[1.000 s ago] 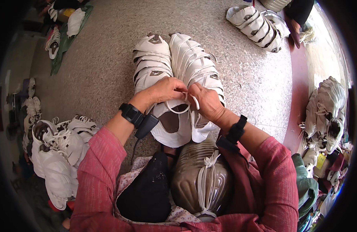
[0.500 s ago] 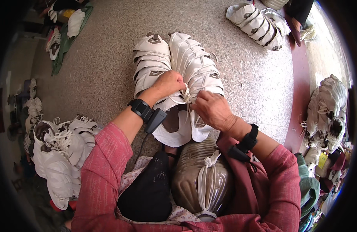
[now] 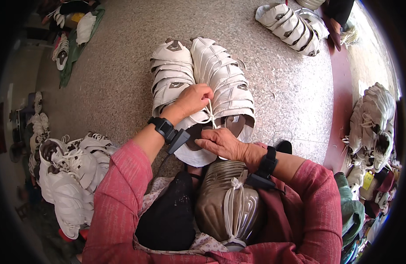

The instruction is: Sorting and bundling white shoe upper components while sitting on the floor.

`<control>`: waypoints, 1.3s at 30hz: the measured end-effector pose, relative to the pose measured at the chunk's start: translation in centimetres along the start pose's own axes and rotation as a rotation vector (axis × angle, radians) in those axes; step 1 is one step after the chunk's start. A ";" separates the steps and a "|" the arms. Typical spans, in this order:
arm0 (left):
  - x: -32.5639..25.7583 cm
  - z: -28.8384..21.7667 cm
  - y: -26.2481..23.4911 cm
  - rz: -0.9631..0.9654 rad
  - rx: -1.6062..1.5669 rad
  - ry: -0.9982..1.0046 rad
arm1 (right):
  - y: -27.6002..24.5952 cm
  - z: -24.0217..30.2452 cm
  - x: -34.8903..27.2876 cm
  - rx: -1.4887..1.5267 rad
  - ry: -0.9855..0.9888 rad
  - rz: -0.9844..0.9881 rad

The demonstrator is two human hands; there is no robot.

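Two rows of nested white shoe uppers lie side by side on the floor, a left stack (image 3: 171, 70) and a right stack (image 3: 225, 75). Between their near ends a white shoelace (image 3: 210, 117) forms a knot with a loop. My left hand (image 3: 194, 101) is closed, pinching the lace above the knot, over the left stack. Just below the knot, my right hand (image 3: 225, 143) has its thumb and fingers together on the lace's lower part; its fingertips partly hide that end. Brown linings show in the nearest uppers.
A ribbed clear plastic jar (image 3: 229, 198) with white laces tied on it stands between my legs. White shoes (image 3: 71, 176) are piled at left. More bundled uppers lie at right (image 3: 372, 127) and far right (image 3: 293, 28), near another person's foot (image 3: 335, 33).
My right hand has come down and slightly left, drawing the lace downward. The knot looks smaller and straighter. My left hand has shifted slightly, still pinching the lace.
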State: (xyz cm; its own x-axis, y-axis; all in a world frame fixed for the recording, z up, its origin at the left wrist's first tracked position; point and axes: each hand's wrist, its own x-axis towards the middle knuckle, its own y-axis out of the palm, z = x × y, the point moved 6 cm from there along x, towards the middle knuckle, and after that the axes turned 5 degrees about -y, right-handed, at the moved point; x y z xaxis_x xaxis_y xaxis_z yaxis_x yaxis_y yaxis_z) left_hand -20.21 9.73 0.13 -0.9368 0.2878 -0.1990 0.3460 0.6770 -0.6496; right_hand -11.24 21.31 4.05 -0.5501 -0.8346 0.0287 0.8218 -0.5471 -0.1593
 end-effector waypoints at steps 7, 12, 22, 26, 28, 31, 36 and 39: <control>0.4 0.3 0.1 0.116 -0.074 -0.096 | 1.1 -0.2 -0.3 0.405 0.219 0.003; 0.7 0.7 0.7 0.060 -0.042 -0.098 | 1.3 1.3 0.0 0.619 0.316 -0.074; 0.8 0.7 0.9 -0.032 0.010 -0.062 | 1.0 2.3 -0.5 0.711 0.377 -0.060; 1.1 0.8 0.6 -0.025 0.069 -0.077 | 0.4 1.1 -1.8 0.570 0.346 0.094; 1.1 0.5 0.7 0.121 0.054 -0.084 | -1.8 2.1 -2.7 0.161 0.191 0.209; -2.0 -0.3 1.3 0.502 -0.117 -0.252 | -7.8 3.9 -5.7 -0.016 0.258 0.148; -4.6 -3.9 4.8 -0.219 0.696 0.070 | -14.4 10.0 -15.1 -0.133 0.578 -0.171; -3.8 -2.1 6.4 -0.322 0.806 0.009 | -13.0 10.8 -19.4 -0.040 0.580 -0.372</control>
State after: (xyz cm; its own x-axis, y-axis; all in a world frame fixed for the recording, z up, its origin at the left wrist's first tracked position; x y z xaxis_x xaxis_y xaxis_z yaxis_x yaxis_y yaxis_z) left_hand -14.35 14.40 -1.69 -0.9812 0.1720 0.0877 -0.0818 0.0406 -0.9958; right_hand -9.69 43.91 16.19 -0.7944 -0.4166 -0.4421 0.5628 -0.7786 -0.2776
